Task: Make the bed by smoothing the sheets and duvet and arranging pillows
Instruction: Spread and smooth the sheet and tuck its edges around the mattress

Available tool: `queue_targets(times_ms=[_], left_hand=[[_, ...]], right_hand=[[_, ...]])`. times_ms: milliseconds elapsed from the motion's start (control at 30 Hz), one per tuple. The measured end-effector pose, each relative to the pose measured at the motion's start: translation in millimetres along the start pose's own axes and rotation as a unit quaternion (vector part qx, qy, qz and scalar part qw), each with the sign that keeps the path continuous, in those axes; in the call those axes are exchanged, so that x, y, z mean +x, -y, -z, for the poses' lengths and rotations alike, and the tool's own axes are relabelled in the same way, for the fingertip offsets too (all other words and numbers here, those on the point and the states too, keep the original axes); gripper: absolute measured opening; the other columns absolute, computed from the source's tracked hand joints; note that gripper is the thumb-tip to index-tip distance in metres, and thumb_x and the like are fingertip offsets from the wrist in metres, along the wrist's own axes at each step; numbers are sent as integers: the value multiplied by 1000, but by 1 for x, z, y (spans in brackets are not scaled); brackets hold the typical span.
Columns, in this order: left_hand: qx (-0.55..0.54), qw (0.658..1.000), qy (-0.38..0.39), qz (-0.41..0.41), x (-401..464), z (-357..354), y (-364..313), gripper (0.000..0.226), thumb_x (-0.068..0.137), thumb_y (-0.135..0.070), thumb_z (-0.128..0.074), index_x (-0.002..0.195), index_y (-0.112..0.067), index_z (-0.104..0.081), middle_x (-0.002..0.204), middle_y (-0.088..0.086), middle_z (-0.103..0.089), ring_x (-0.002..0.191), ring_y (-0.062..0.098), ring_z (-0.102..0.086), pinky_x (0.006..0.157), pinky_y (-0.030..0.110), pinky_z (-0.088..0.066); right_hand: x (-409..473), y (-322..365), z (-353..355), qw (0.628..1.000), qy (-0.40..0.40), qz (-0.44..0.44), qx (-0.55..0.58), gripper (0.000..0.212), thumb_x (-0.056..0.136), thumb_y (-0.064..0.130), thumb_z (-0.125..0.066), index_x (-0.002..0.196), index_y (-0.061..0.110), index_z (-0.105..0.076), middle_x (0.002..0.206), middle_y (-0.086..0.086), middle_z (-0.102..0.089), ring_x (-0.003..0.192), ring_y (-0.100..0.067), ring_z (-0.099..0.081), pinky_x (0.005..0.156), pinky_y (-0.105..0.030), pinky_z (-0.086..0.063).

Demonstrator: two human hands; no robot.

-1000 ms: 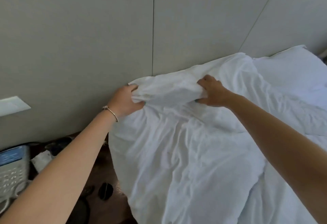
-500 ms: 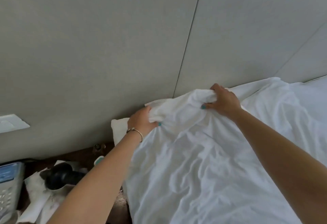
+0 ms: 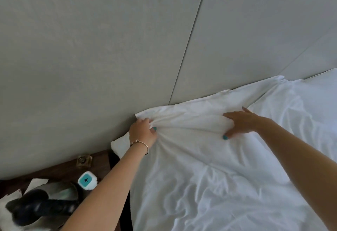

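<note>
A wrinkled white duvet (image 3: 209,176) covers the bed and reaches up to the grey padded headboard (image 3: 127,48). My left hand (image 3: 143,133) pinches the duvet's top corner against the headboard, with the cloth bunched in its fingers. My right hand (image 3: 240,122) lies spread on the top edge further right, fingers apart, thumb hooked under a fold. The cloth between both hands is pulled into taut creases. A white pillow corner (image 3: 120,144) pokes out under my left wrist. Another pillow (image 3: 321,85) lies at the far right by the headboard.
A dark wooden nightstand (image 3: 60,168) stands left of the bed. On it sit a black object on white paper (image 3: 36,207), a small white and teal device (image 3: 87,180), and a brass fitting (image 3: 83,160) near the wall.
Both hands have carried the duvet's top edge up to the headboard. My right hand has loosened from a closed grip to a spread palm on the cloth. The camera view shifted right.
</note>
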State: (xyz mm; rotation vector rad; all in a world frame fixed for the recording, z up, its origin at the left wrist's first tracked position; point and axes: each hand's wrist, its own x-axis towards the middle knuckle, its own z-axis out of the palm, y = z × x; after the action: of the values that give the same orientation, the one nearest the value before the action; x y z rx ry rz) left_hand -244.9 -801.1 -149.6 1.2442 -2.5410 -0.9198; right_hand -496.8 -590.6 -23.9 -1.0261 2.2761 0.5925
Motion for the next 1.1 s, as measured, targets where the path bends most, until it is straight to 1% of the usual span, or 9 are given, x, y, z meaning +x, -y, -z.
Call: queue_targets(times_ms=[67,167,300,500,600,733,900,1000,1100], left_hand=[[-102,988,-35,-107,-11,-2,-39,47,68,-25,-57,113,-13,-61,110,4,-62,104,27,-56,89,27,-34],[-85,981,49,-169,-19,-7,-91,72,68,-55,-64,129,-22,-47,106,-5,-61,99,17,-55,85,28,-34],[30,997,53,-51,-2,-25,-74,25,79,-24,-60,102,-23,-50,100,0,-65,99,30,-62,66,30,-38],[116,992,40,-4,-21,-32,-105,59,70,-40,-70,122,-24,-46,121,4,-51,117,28,-46,101,36,-30],[60,990,98,-76,-25,-26,-157,75,61,-51,-53,132,-27,-44,126,-1,-52,124,24,-44,113,38,-21],[12,974,213,-80,-32,-34,-231,82,63,-63,-46,137,-30,-42,132,-2,-55,122,23,-50,104,36,-35],[121,977,147,-92,-21,-67,-278,84,68,-83,-51,121,-18,-49,123,0,-59,114,25,-56,92,37,-39],[125,976,158,-79,-7,-88,-291,90,59,-90,-51,112,-16,-49,117,2,-60,110,26,-57,91,38,-41],[128,975,141,-119,16,-106,-303,96,54,-93,-50,114,-18,-51,120,2,-57,115,26,-50,96,36,-39]], right_hand=[[2,9,0,994,-103,19,24,72,66,58,-79,128,35,-50,128,8,-58,127,-20,-48,95,-34,-40],[-3,22,6,952,-272,58,130,36,67,33,-81,87,25,-52,86,6,-61,95,-26,-60,65,-32,-39],[-1,40,-29,928,-324,110,149,60,64,45,-83,112,21,-57,105,1,-59,106,-25,-54,83,-34,-37],[-14,4,-62,933,-242,63,258,91,65,89,-32,142,40,-37,144,10,-44,140,-13,-30,119,-42,-12],[-34,-49,-65,951,-262,41,157,67,91,70,-20,145,36,-39,154,10,-35,147,-14,-17,119,-35,-10],[-39,-95,-57,938,-281,68,192,48,100,20,-50,146,31,-40,157,8,-30,144,-15,-26,115,-32,-24],[-25,-145,-21,780,-498,13,378,47,93,2,-57,134,24,-53,134,-3,-50,115,-20,-56,93,-28,-47],[-3,-190,-16,910,-348,-91,205,99,80,32,-78,150,47,-10,162,-5,-5,146,-36,-14,109,-57,-32],[26,-221,-11,939,-238,-156,193,139,50,64,-86,140,61,20,157,-5,31,146,-38,19,109,-70,-10]])
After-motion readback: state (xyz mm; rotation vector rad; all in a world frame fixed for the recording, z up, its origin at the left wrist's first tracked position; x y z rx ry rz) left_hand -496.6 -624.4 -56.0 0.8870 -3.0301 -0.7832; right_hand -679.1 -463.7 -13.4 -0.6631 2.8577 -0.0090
